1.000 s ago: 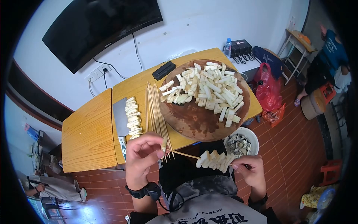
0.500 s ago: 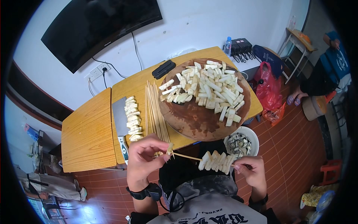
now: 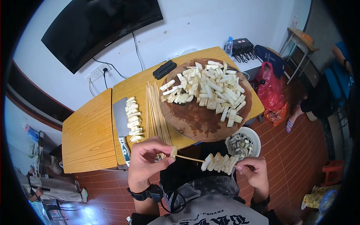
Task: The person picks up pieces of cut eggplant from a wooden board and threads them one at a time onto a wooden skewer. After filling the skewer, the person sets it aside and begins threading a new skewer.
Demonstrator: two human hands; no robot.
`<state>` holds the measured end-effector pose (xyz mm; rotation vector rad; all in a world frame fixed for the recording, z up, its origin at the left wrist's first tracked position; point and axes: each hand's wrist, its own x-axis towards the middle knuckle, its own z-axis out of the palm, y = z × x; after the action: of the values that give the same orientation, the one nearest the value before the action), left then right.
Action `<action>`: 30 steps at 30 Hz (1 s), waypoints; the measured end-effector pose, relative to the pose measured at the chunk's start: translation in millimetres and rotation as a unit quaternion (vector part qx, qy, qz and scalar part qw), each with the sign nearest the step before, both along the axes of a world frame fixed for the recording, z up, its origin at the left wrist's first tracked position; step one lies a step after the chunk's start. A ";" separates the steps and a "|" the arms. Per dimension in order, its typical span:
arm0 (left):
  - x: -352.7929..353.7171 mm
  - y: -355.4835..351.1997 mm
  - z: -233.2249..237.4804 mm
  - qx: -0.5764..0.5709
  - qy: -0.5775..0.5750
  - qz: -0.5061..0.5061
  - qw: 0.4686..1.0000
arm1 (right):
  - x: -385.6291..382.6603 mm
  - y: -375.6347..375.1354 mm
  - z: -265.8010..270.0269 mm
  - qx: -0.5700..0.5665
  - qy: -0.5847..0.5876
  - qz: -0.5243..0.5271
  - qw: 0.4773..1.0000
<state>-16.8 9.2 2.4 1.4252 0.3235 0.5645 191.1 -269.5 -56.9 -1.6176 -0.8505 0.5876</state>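
Now hands (image 3: 150, 159) holding skewer (image 3: 189, 158), eggplant pieces (image 3: 219, 163)

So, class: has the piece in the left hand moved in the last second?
Yes. Against the table edge, the piece in the left hand has shifted down and right, toward the slices on the skewer.

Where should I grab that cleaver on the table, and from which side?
Take the cleaver by its handle, from the near edge of the table: it lies flat, handle pointing toward you, blade away. Cut pieces lie close along its right side, so come in from the left.
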 end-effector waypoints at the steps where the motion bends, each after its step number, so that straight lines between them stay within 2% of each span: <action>1: -0.1 -0.3 0.6 -0.001 0.002 -0.001 1.000 | 0.2 0.5 -0.7 0.003 -0.013 -0.001 1.000; 11: 0.0 -0.1 4.2 0.032 0.014 -0.022 0.999 | 2.6 -2.6 -0.3 -0.009 0.015 0.022 1.000; 23: 3.3 -8.9 -3.3 -0.040 0.014 -0.015 0.999 | 3.3 -2.3 -3.5 0.008 -0.001 0.003 1.000; 30: 7.9 -14.0 -3.9 -0.068 0.026 -0.043 0.996 | 3.1 -1.3 -3.1 0.019 -0.006 0.006 1.000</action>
<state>-8.9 -4.9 -1.4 1.3169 0.3339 0.4279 194.1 -270.8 -60.0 -1.5848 -0.8767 0.5681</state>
